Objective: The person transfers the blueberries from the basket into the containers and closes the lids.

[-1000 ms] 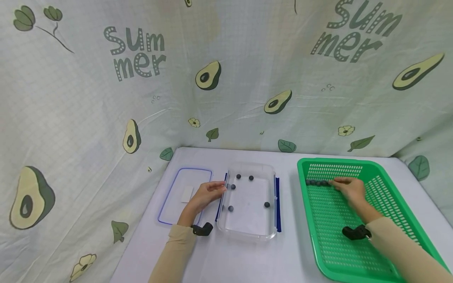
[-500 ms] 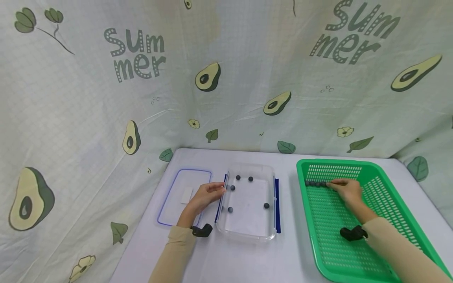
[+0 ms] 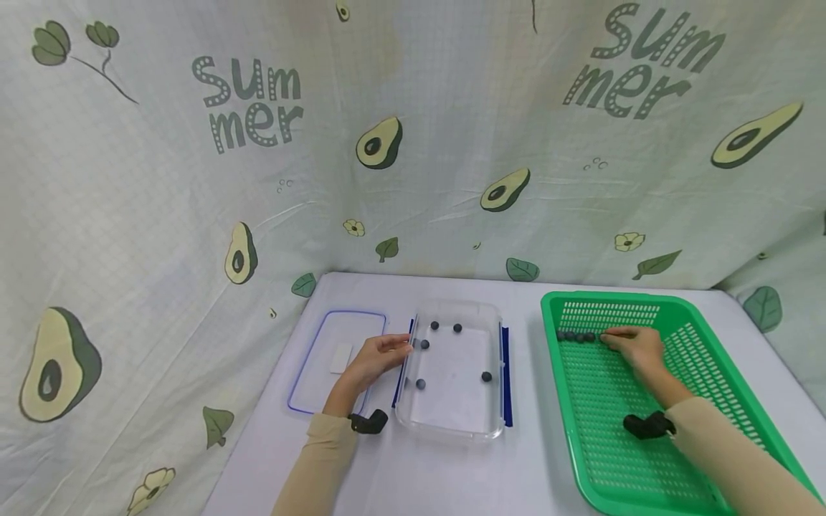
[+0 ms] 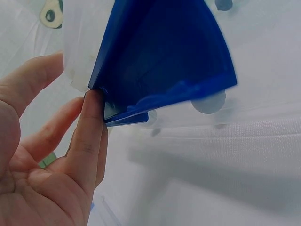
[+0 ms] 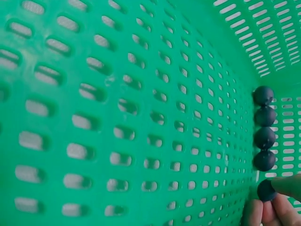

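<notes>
In the head view, my left hand (image 3: 377, 358) is at the left rim of a clear plastic box (image 3: 452, 433) holding several dark, round blueberries (image 3: 487, 377). In the left wrist view, its fingers touch the box's blue latch flap (image 4: 164, 56), and the thumb passes behind the clear wall. My right hand (image 3: 639, 350) reaches inside a green slotted basket (image 3: 568, 430). Between its thumb and fingertips it pinches a blueberry (image 5: 266, 190), just below a straight row of other blueberries (image 5: 264, 138) in the right wrist view.
A clear lid (image 3: 314, 358) with a blue edge and a white rectangle on it lies left of the box. A second blue latch (image 3: 507, 376) sticks out on the box's right side. A printed curtain (image 3: 439, 215) hangs behind the white table (image 3: 452, 480).
My right hand has shifted slightly left, then back right with the blueberry, leaving a small gap to the row. My left hand has stayed at the box rim.
</notes>
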{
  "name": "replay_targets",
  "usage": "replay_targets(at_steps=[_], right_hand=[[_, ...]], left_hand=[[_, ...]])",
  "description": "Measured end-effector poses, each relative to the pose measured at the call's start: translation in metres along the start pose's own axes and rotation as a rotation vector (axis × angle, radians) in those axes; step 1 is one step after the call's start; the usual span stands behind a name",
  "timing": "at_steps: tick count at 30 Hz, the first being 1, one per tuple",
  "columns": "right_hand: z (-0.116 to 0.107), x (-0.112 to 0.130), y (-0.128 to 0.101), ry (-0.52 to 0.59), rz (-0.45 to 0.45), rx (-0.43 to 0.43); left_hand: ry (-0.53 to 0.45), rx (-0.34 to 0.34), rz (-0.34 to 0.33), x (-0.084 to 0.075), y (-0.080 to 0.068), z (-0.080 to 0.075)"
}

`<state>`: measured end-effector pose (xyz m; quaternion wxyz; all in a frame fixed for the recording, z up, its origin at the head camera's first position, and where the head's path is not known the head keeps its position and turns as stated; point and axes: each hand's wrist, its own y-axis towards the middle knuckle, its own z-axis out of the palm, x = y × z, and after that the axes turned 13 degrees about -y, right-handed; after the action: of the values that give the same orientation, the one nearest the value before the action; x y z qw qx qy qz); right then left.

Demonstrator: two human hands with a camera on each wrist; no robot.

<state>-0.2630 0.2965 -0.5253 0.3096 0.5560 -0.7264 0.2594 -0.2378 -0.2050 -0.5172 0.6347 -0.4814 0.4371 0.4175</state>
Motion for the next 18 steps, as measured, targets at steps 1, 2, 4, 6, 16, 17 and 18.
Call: replay_targets(at_steps=[1,2,4,6,16,17,18], right_hand=[[-0.001,0.0,0.0,0.007,0.004,-0.001],[-0.001,0.0,0.0,0.012,0.009,0.0],[-0.002,0.0,0.0,0.009,0.013,-0.002],[-0.004,0.0,0.001,0.0,0.012,0.005],[-0.016,0.005,-0.001,-0.015,0.002,0.05],[-0.017,0.007,-0.002,-0.025,-0.004,0.053],[-0.019,0.009,-0.003,-0.031,-0.011,0.057]], left_hand=[[0.002,-0.002,0.002,0.0,0.0,0.0],[0.002,-0.001,0.004,0.0,0.0,0.0],[0.009,0.001,0.012,0.0,-0.001,0.0],[0.008,0.0,0.018,0.0,-0.001,0.0],[-0.001,0.006,0.013,-0.002,-0.003,0.001],[0.0,0.007,0.012,-0.002,-0.003,0.0],[0.001,0.008,0.012,-0.002,-0.003,0.0]])
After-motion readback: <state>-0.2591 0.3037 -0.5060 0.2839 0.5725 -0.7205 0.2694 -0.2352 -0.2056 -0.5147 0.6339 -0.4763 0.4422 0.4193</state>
